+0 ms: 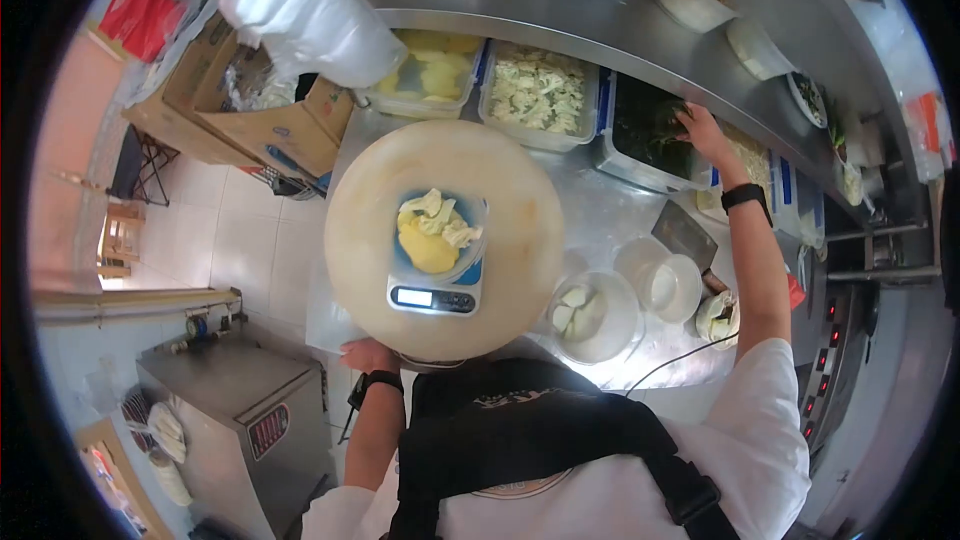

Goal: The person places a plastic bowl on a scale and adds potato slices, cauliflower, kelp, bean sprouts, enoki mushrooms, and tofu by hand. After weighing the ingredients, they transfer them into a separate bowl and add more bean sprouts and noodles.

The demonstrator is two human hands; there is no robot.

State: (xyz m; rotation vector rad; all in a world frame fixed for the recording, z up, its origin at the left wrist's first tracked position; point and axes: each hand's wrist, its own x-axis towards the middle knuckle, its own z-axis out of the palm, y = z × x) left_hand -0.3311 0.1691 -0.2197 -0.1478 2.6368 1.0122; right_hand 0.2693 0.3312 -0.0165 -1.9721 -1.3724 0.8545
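Observation:
My right hand (703, 132) reaches into a clear tub (635, 173) of dark green shredded greens (645, 118). Its fingers are bent and closed on some of the greens at the tub's right side. My left hand (369, 354) is low at the near table edge, just beside a thick round chopping board (520, 280); its fingertips are too hidden to read. On the board stands a digital kitchen scale (432, 298) with a lit display. A clear bowl (468, 262) on the scale holds yellow potato slices (428, 248) and pale cauliflower pieces (462, 233).
Tubs of potato slices (430, 75) and chopped cauliflower (540, 90) line the back under a steel shelf (520, 10). Right of the board are a bowl with white pieces (578, 315), another clear bowl (672, 285) and a cleaver (685, 232). A cardboard box (270, 115) stands left.

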